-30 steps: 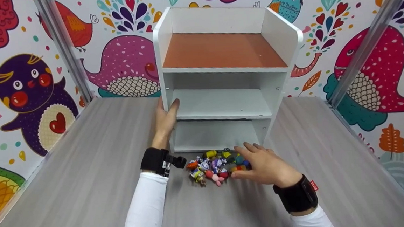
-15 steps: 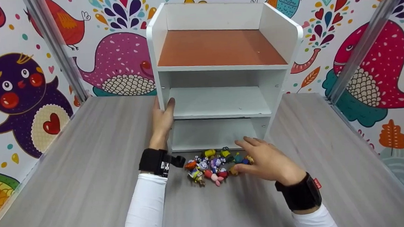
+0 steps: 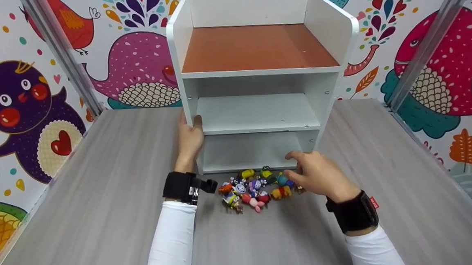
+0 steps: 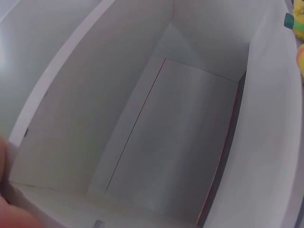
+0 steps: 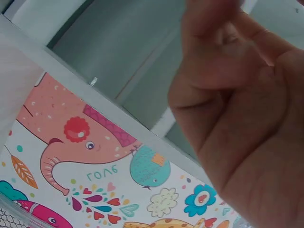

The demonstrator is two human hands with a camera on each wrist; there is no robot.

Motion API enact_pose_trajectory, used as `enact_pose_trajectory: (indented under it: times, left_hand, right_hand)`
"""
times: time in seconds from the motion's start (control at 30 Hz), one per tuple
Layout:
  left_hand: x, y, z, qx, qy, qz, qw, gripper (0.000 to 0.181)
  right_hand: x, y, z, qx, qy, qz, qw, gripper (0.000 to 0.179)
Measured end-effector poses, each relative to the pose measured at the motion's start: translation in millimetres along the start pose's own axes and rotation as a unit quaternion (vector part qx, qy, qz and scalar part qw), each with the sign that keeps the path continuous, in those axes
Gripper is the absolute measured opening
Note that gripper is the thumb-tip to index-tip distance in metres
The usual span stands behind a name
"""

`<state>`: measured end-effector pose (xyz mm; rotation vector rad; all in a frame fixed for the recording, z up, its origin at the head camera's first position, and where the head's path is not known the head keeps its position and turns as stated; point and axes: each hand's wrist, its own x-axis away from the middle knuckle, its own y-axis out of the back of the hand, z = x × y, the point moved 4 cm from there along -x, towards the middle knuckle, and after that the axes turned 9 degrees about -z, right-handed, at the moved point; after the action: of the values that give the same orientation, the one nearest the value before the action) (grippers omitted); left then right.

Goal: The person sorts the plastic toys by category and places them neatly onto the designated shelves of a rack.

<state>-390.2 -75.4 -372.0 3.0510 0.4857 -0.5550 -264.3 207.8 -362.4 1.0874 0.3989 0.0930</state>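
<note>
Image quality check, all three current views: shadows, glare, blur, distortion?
Head: mostly sharp, soft shadow on the grey surface near the right hand; left wrist: hazy, pale glare at the left edge, shelf unit edges look bowed, left hand soft; right wrist: hand dim and soft, wall print clearer.

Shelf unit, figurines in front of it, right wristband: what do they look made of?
Shelf unit: likely wood-based board, smooth white coating; flat panels, even color, soft sheen.
Figurines: probably molded plastic or rubber, going by solid bright colors and rounded shapes; too small to tell which.
Right wristband: maybe fabric, matte black; it wraps the wrist and barely reflects light.
</note>
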Motion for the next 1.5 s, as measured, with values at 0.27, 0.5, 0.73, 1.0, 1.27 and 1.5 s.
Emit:
enact_pose_trajectory:
  times: [0.27, 0.5, 0.73, 1.0, 1.27, 1.5]
  left_hand:
    - [-2.6, 3.0, -2.8, 0.0, -0.01, 0.001, 1.0, 0.056]
    - [1.9, -1.6, -1.1, 0.002, -0.003, 0.006, 1.0, 0.056]
    - [1.3, -3.2, -0.4, 0.008, -0.004, 0.004, 1.0, 0.057]
    - [-0.2, -0.7, 0.1, 0.007, -0.008, -0.001, 0.9999, 0.056]
    - [0.7, -1.2, 0.2, 0.01, -0.009, 0.003, 0.9999, 0.056]
    - [1.5, -1.8, -1.2, 0.014, -0.013, 0.007, 0.9998, 0.057]
  right_hand:
    - [-17.7, 4.8, -0.9, -0.006, 0.049, -0.045, 0.9978, 0.016]
    - [-23.7, 3.9, -20.6, -0.004, 0.084, -0.038, 0.9957, 0.014]
    - [-23.6, -7.4, -37.7, 0.006, 0.068, 0.019, 0.9975, 0.012]
    - [-27.4, -25.3, -46.7, 0.008, 0.011, 0.104, 0.9945, 0.024]
    - [-22.8, -34.5, -52.9, 0.039, -0.051, 0.154, 0.986, 0.035]
    - [-22.8, -42.9, -54.3, 0.03, -0.054, 0.158, 0.9854, 0.046]
